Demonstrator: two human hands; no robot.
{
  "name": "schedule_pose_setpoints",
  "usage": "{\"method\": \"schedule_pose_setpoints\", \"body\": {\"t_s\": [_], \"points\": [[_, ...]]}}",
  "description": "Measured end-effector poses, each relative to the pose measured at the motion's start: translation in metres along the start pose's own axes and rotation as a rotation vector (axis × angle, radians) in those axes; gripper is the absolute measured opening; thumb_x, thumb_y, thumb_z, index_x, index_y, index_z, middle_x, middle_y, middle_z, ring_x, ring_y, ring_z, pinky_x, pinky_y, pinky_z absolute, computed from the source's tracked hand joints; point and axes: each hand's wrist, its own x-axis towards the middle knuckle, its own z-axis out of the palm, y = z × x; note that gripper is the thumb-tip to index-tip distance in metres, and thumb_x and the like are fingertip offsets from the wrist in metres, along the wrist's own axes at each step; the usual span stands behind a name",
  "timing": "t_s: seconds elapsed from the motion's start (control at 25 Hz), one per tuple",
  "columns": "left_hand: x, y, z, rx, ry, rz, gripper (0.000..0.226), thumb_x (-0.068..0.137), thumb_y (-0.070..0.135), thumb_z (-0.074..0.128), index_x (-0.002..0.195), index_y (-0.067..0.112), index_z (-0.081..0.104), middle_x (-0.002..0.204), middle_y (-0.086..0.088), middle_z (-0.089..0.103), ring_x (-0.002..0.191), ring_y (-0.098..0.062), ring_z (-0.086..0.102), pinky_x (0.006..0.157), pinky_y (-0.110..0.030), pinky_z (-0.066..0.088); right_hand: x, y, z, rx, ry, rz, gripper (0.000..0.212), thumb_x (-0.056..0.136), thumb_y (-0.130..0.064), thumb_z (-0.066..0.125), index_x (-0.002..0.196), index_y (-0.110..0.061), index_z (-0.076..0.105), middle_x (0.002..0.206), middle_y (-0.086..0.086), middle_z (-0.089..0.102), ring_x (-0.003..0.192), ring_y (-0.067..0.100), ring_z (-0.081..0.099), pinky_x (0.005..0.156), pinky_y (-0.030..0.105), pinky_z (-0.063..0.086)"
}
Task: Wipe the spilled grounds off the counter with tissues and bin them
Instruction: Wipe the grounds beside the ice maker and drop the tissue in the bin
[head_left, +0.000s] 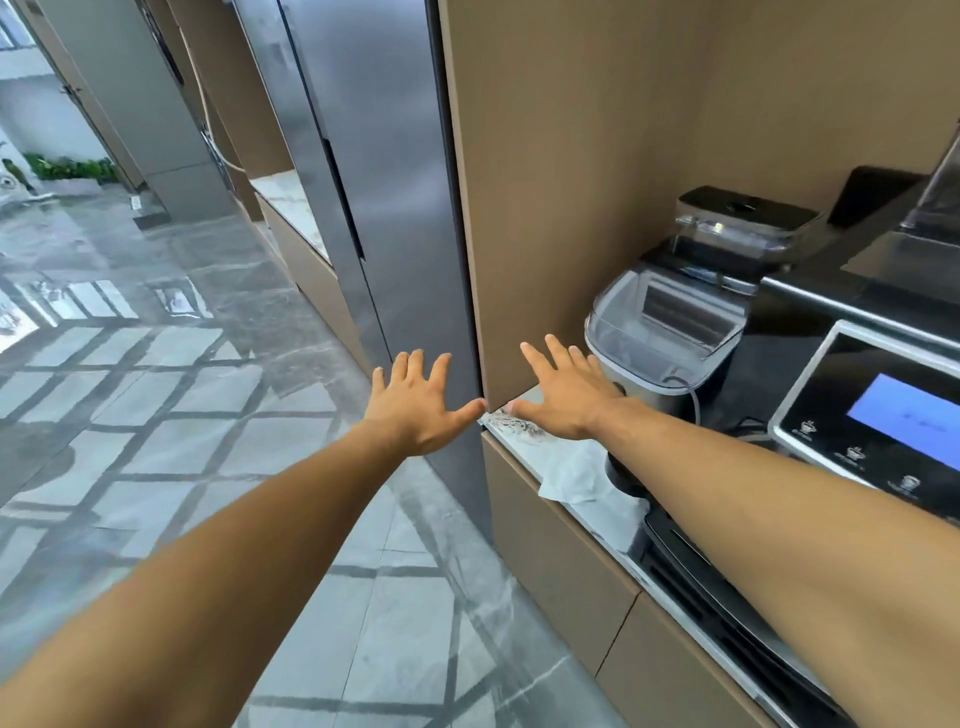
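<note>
Brown coffee grounds (517, 427) lie scattered on the pale marble counter (613, 519) near its far left corner. A white tissue (574, 475) lies flat on the counter just nearer to me, its edge hanging slightly over the front. My right hand (563, 395) hovers over the corner above the grounds, fingers spread, holding nothing. My left hand (421, 405) is stretched out beside the counter's end, over the floor, fingers apart and empty. The two thumbs nearly touch. No bin is in view.
A grinder with a clear lid (660, 338) stands at the back of the counter. A black coffee machine with a lit blue screen (904, 410) fills the right. A tan wall panel (561, 156) bounds the counter's left end. Grey tall cabinets (374, 171) and glossy tiled floor (156, 415) lie left.
</note>
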Motion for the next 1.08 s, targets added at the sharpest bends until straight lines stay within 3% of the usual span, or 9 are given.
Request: {"method": "schedule_pose_setpoints", "body": {"t_s": [0.16, 0.4, 0.6, 0.72, 0.92, 1.08], "points": [[0.047, -0.003, 0.044, -0.008, -0.085, 0.061, 0.098, 0.075, 0.087, 0.018, 0.152, 0.026, 0.016, 0.161, -0.016, 0.018, 0.15, -0.033, 0.008, 0.118, -0.058, 0.011, 0.029, 0.01, 0.028, -0.025, -0.062, 0.018, 0.091, 0.084, -0.072, 0.038, 0.154, -0.032, -0.002, 0.165, 0.011, -0.004, 0.149, 0.037, 0.007, 0.121, 0.051, 0.008], [0.131, 0.0, 0.114, -0.099, -0.22, 0.274, 0.093, 0.08, 0.077, 0.021, 0.153, 0.02, 0.016, 0.161, -0.02, 0.016, 0.15, -0.035, 0.006, 0.121, -0.054, 0.013, 0.074, 0.028, 0.08, 0.087, -0.145, 0.262, 0.087, 0.089, -0.063, 0.045, 0.154, -0.029, -0.001, 0.165, 0.007, -0.005, 0.149, 0.033, 0.007, 0.121, 0.047, 0.014], [0.176, 0.022, 0.153, -0.156, -0.307, 0.577, 0.088, 0.081, 0.073, 0.031, 0.148, 0.016, 0.026, 0.143, -0.022, 0.037, 0.136, -0.037, 0.027, 0.115, -0.05, 0.025, 0.09, 0.038, 0.108, 0.183, -0.184, 0.522, 0.085, 0.091, -0.035, 0.056, 0.153, -0.03, -0.001, 0.164, 0.006, -0.009, 0.15, 0.032, 0.006, 0.12, 0.049, 0.019], [0.189, 0.04, 0.178, -0.152, -0.4, 0.73, 0.079, 0.09, 0.065, 0.039, 0.15, 0.016, 0.022, 0.152, -0.021, 0.026, 0.143, -0.038, 0.019, 0.118, -0.051, 0.021, 0.09, 0.044, 0.124, 0.263, -0.183, 0.723, 0.082, 0.092, -0.019, 0.054, 0.154, -0.022, 0.001, 0.164, 0.007, -0.011, 0.15, 0.034, 0.006, 0.121, 0.044, 0.017], [0.191, 0.068, 0.213, -0.132, -0.512, 0.877, 0.073, 0.096, 0.057, 0.037, 0.152, 0.015, 0.017, 0.159, -0.02, 0.016, 0.149, -0.036, 0.007, 0.119, -0.053, 0.018, 0.078, 0.041, 0.151, 0.348, -0.165, 0.907, 0.08, 0.097, -0.036, 0.051, 0.154, -0.014, 0.0, 0.164, 0.01, -0.01, 0.15, 0.035, 0.005, 0.121, 0.045, 0.016], [0.187, 0.09, 0.231, -0.078, -0.544, 0.991, 0.072, 0.097, 0.053, 0.039, 0.154, 0.018, 0.012, 0.162, -0.017, 0.011, 0.15, -0.035, 0.005, 0.121, -0.051, 0.012, 0.065, 0.044, 0.174, 0.371, -0.198, 0.973, 0.074, 0.098, -0.023, 0.046, 0.154, -0.016, -0.002, 0.164, 0.007, -0.013, 0.15, 0.033, 0.0, 0.122, 0.046, 0.014]]}}
